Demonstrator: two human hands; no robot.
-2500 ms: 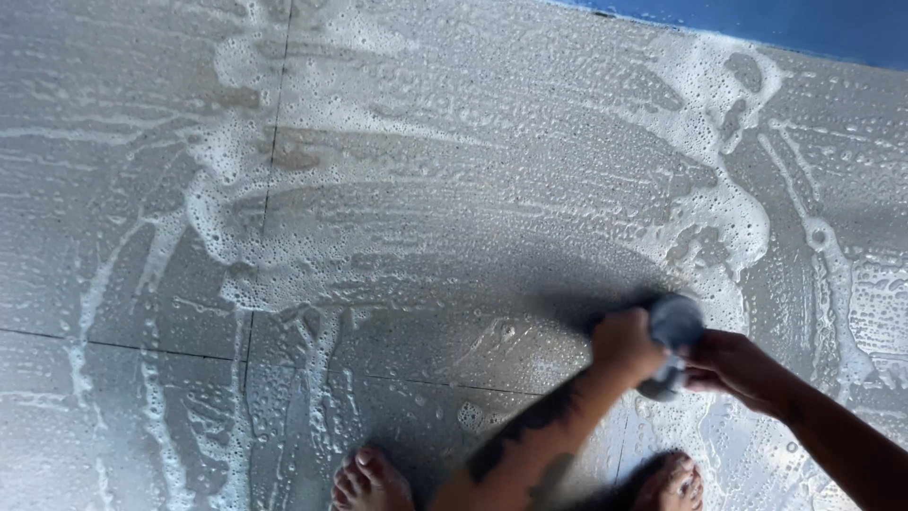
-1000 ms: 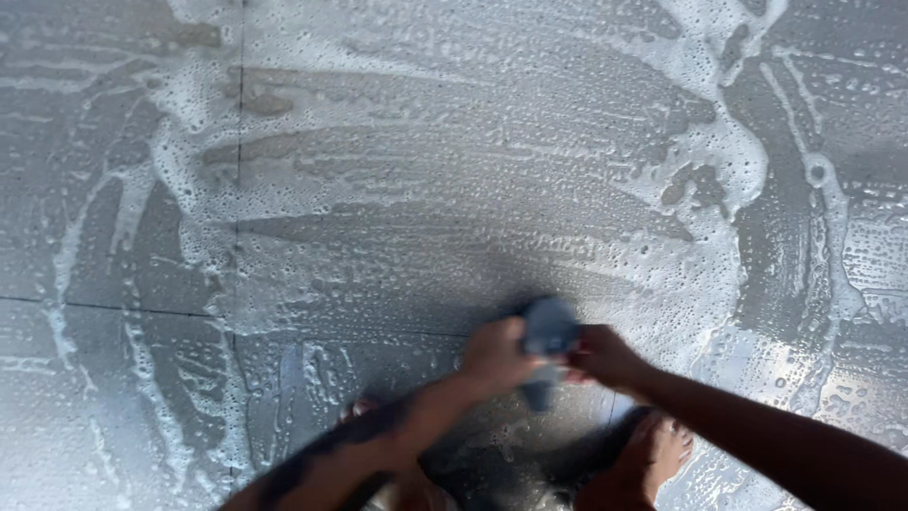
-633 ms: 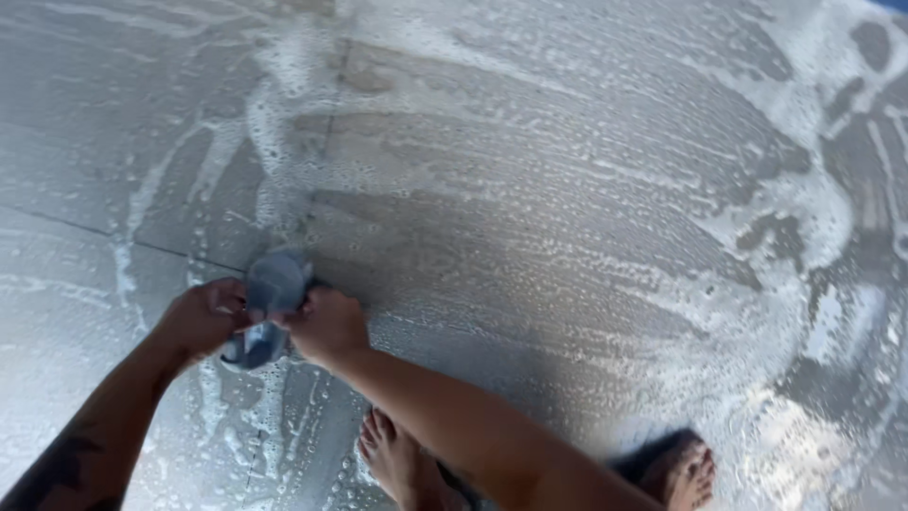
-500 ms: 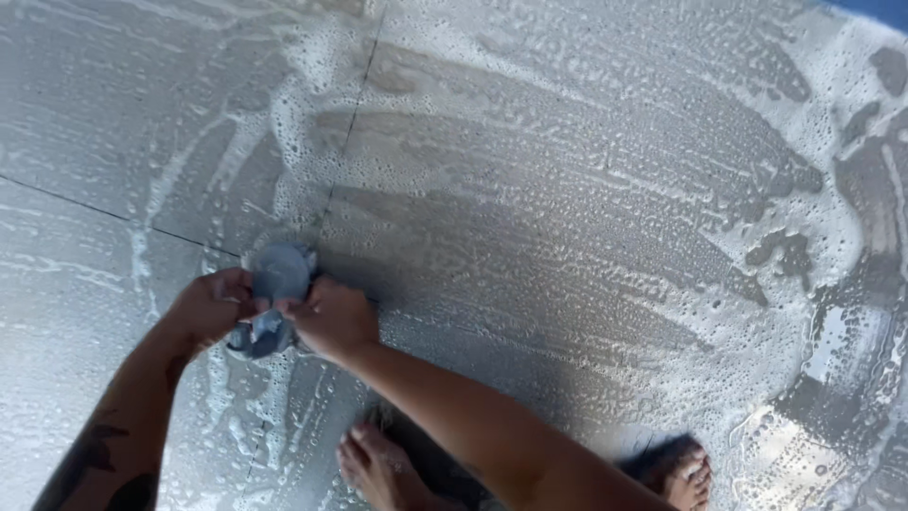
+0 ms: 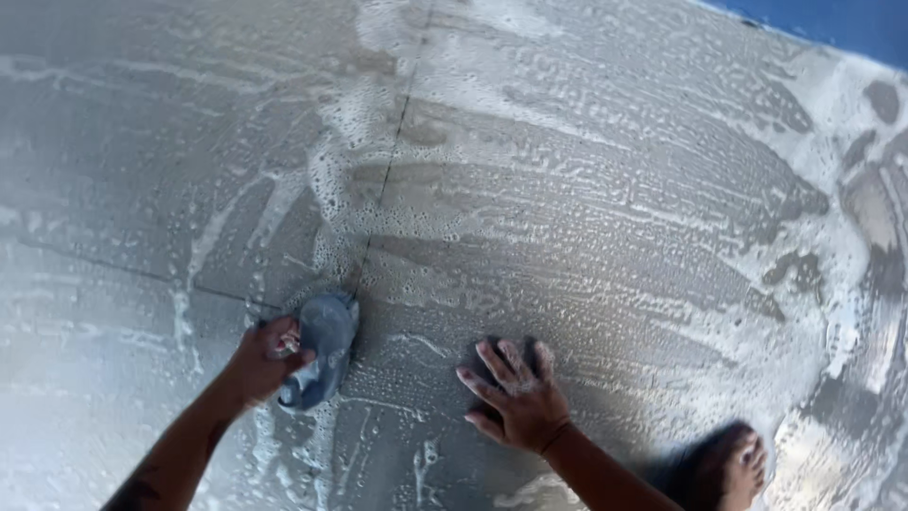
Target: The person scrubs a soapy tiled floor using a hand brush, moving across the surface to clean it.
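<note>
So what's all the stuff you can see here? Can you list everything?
cloth: one, grey-blue, wet and bunched, on the floor at lower left, gripped by the left hand
soap foam: many white streaks and bubbles, spread in arcs over most of the floor
floor tiles: several large grey ones, wet, filling the view
tile joint: one thin dark line, running from the top down to the cloth
blue strip: one, at the top right edge
foot: one bare, bottom right
left hand: one, closed on the cloth
right hand: one, fingers spread flat on the wet floor, holding nothing
</note>
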